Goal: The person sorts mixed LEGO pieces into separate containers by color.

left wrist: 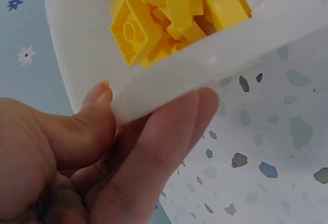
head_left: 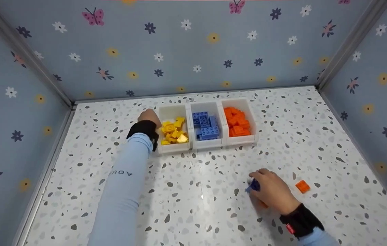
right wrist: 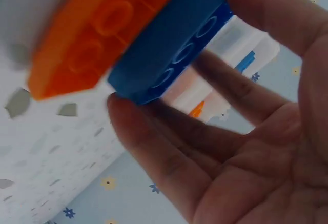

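My left hand [head_left: 149, 116] is at the left side of the white bin [head_left: 174, 148] that holds yellow bricks [head_left: 169, 128]. In the left wrist view its thumb and fingers pinch the bin's edge [left wrist: 174, 78]. Low over the tabletop, my right hand [head_left: 272, 189] pinches a blue toy brick [head_left: 255, 185] between thumb and fingertips. The right wrist view shows this blue brick [right wrist: 169, 39] with an orange brick [right wrist: 97, 34] right against it. In the head view most of that orange brick is hidden under the hand.
Beside the yellow bricks' bin stand a white bin of blue bricks [head_left: 210, 132] and one of orange bricks [head_left: 237, 122]. A loose orange brick [head_left: 303, 186] lies right of my right hand. Flower-patterned panels [head_left: 193, 44] enclose the speckled tabletop [head_left: 186, 205].
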A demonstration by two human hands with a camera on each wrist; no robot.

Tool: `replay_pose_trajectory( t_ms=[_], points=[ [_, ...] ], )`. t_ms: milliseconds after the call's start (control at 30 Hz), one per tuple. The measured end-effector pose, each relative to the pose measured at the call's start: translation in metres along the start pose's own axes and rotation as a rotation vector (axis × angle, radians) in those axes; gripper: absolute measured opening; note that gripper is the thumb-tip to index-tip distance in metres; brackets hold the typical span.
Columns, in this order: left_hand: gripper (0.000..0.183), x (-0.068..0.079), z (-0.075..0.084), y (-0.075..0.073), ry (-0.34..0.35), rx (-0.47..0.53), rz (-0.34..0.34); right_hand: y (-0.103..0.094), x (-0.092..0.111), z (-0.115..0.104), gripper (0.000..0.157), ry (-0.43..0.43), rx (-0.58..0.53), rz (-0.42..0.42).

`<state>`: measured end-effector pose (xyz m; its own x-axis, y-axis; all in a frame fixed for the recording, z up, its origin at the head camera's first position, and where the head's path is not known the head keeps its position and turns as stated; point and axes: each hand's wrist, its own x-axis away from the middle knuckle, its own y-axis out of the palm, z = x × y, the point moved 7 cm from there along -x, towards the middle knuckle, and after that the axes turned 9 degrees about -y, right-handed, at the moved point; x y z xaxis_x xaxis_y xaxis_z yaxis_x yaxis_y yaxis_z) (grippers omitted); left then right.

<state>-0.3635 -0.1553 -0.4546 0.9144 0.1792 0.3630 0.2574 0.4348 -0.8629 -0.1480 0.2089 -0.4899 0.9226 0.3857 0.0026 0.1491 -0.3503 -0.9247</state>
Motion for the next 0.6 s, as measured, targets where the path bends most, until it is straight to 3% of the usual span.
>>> replay_pose_trajectory(
  t_ms=[100, 233, 433, 600],
  points=[
    [0.028, 0.005, 0.006, -0.005, -0.030, -0.004, 0.045, -0.018, -0.026, -0.007, 0.071, -0.095, 0.012, 0.073],
    [0.029, 0.012, 0.011, -0.009, -0.090, 0.000, 0.120, -0.046, -0.078, -0.013, 0.080, -0.200, 0.032, 0.117],
    [0.030, 0.018, 0.012, -0.006, -0.121, -0.011, 0.187, -0.069, -0.159, -0.026, 0.083, -0.309, 0.062, 0.047],
    [0.028, 0.026, 0.014, -0.004, -0.115, 0.047, 0.197, -0.061, -0.205, -0.036, 0.078, -0.336, 0.104, -0.063]
  ],
)
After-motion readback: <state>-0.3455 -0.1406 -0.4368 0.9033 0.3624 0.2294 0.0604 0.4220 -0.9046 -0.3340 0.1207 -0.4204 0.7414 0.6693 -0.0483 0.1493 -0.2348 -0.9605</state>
